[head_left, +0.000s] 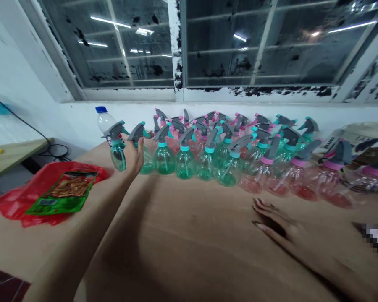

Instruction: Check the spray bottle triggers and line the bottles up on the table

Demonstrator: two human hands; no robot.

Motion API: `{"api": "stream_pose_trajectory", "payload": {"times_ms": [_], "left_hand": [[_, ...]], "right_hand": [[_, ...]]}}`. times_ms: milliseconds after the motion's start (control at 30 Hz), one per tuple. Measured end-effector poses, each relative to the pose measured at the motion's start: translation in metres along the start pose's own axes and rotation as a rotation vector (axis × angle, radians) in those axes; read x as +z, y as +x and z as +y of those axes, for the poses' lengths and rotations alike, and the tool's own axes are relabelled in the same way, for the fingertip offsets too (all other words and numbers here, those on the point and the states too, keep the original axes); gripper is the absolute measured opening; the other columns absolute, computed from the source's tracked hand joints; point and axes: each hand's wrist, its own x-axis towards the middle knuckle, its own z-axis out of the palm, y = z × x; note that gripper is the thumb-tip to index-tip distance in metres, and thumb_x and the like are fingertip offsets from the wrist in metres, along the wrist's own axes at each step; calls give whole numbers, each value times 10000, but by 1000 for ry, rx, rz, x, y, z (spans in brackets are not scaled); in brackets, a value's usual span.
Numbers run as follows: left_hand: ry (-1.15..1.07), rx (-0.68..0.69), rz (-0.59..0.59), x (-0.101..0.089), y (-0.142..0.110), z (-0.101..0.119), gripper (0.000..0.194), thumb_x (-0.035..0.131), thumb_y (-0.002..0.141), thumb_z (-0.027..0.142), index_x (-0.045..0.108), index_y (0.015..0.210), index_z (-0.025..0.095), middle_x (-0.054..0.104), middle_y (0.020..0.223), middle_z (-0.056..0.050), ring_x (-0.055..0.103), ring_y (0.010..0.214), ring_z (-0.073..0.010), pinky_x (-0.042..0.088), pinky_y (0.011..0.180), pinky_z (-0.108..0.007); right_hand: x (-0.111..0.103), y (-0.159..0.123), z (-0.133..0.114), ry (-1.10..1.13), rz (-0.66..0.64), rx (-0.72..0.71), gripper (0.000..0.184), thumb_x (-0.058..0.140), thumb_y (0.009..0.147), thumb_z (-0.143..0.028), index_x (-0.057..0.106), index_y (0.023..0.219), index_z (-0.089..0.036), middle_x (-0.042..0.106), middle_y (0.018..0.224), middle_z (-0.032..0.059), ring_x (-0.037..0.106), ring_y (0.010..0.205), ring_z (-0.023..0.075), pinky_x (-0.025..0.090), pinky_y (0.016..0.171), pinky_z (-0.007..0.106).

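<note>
At the left end of a crowd of spray bottles, my left hand [132,158] is closed on a green-tinted spray bottle [147,162], thumb up near its neck; the hand hides part of the grip. Right beside the fingers is another green spray bottle [117,156] with a grey and teal trigger head, partly covered by the hand. My right hand [279,224] rests low over the tabletop, fingers stretched out, holding nothing. Closest to it stand clear pink spray bottles [277,184] with grey and pink heads. More green spray bottles [185,163] fill the middle.
A red plastic bag [15,191] with a green snack packet [61,193] lies left on the wooden table [189,235]. Behind the left bottles stands a blue-capped drink bottle [105,119]. A white tub [359,134] is at the right, under the window [271,46].
</note>
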Motion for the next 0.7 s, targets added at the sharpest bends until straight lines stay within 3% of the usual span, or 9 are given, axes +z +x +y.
{"api": "stream_pose_trajectory", "payload": {"times_ms": [100, 233, 433, 567, 700], "left_hand": [[52, -63, 87, 0, -1, -1, 365, 439, 922, 368, 469, 1137, 75, 576, 1123, -172, 508, 1116, -369, 365, 929, -531], [74, -40, 93, -6, -10, -1, 369, 528, 870, 346, 462, 1158, 125, 593, 1130, -168, 549, 1086, -336, 411, 908, -505], [76, 24, 85, -32, -42, 7, 574, 551, 857, 385, 314, 1325, 154, 485, 1309, -167, 464, 1216, -296, 383, 997, -467], [88, 24, 109, -46, -66, 18, 585, 557, 852, 404, 326, 1330, 160, 473, 1283, -153, 440, 1220, -297, 366, 1017, -461], [80, 19, 123, -46, -74, 19, 565, 571, 840, 398, 359, 1296, 140, 463, 1244, -152, 461, 1178, -293, 414, 972, -451]], "right_hand": [[1, -1, 1, 6, 1, -13, 521, 449, 860, -496, 473, 1314, -242, 478, 1369, 54, 420, 1267, 265, 339, 1055, 505], [10, -5, 11, -3, 41, -14, 526, 468, 847, -497, 487, 1304, -237, 485, 1365, 48, 423, 1265, 272, 337, 1059, 503], [24, -9, 29, 1, 60, -47, 551, 495, 824, -501, 484, 1309, -239, 481, 1368, 51, 424, 1262, 288, 342, 1057, 508], [25, -9, 31, 2, 64, -57, 547, 488, 833, -492, 484, 1304, -214, 470, 1377, 60, 406, 1276, 281, 322, 1070, 506], [20, -10, 27, -9, 47, -28, 551, 476, 830, -513, 486, 1304, -231, 477, 1370, 50, 414, 1269, 292, 335, 1060, 521]]}}
